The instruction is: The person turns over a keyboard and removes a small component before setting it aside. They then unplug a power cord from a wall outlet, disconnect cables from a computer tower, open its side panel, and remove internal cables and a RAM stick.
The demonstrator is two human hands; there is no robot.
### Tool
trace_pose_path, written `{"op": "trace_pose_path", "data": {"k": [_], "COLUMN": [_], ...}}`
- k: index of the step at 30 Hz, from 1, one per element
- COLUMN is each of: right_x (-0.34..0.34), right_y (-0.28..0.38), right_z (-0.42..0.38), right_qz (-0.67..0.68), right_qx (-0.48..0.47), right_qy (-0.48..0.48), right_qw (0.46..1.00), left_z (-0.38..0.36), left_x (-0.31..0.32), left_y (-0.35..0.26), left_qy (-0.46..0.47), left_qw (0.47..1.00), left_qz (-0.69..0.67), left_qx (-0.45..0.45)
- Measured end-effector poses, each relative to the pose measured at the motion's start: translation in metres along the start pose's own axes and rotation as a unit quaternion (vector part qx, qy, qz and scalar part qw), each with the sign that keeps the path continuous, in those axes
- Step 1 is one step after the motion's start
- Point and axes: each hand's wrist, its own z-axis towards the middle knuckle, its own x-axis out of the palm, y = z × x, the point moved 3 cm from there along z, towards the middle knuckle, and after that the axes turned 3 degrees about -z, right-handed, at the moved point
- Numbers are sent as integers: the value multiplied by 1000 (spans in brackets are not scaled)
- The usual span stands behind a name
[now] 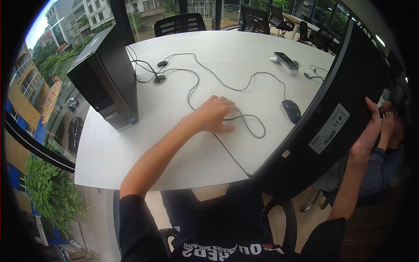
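Note:
My right hand [367, 131] grips a black keyboard [301, 174] by its edge, thumb on the underside. The keyboard stands tilted on its side, its underside with a white label facing me; its keys are hidden. A thin dark cable [231, 156] runs from its lower end across the white table. My left hand [214, 114] lies low over this cable, fingers apart and slightly bent, with a loop of cable beside the fingertips. Whether the fingertips pinch the cable is hard to see. A black mouse [291, 111] rests between the left hand and the keyboard.
A black desktop computer tower [107, 83] stands at the table's left side, near the window. Cables pass by two round cable holes [160, 80]. A phone [286, 61] lies on a white object at the back right. Another person's hand [386, 126] shows at far right.

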Motion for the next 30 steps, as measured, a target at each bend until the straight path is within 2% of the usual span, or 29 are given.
{"op": "trace_pose_path", "data": {"k": [1,3,4,6,9,13,14,15,16,17,18,20,21,22,30], "right_x": [3,19,24,34,75,149,159,167,177,178,179,183,185,186,184], "right_y": [10,24,31,40,43,5,-6,-23,-33,-48,-63,-82,-91,-102,-165], "right_z": [-3,-14,-17,-21,-39,-79,-80,-83,-92,-93,-95,-109,-115,-120,-145], "right_qz": [-35,-100,-155,-256,-447,-500,-524,-507,-525,-517,-507,-517,-515,-502,-518], "right_qx": [-27,-80,-142,-259,-307,-352,-423,-488,-445,-474,-501,-490,-494,-515,-563], "right_qy": [-15,-45,-39,-21,74,230,269,281,319,348,376,415,432,434,463], "right_qw": [999,991,977,931,837,757,689,652,651,622,592,566,552,542,448], "left_z": [5,11,15,20,27,12,5,-8,-24,-37,-44,-61,-62,-72,-110], "left_x": [6,8,9,9,3,-22,-27,-26,-19,-22,-32,-47,-51,-50,-51], "left_y": [-3,-5,0,15,48,90,98,113,137,145,132,113,121,122,122], "left_qy": [41,30,26,24,19,-41,-65,-149,-231,-290,-284,-255,-187,-210,-180], "left_qw": [999,999,998,993,977,952,945,948,943,934,931,927,914,916,964], "left_qz": [1,20,43,82,134,188,191,158,124,116,146,167,50,41,10], "left_qx": [-19,-29,-35,-76,-164,-237,-256,-231,-204,-175,-178,-218,-356,-338,-197]}}
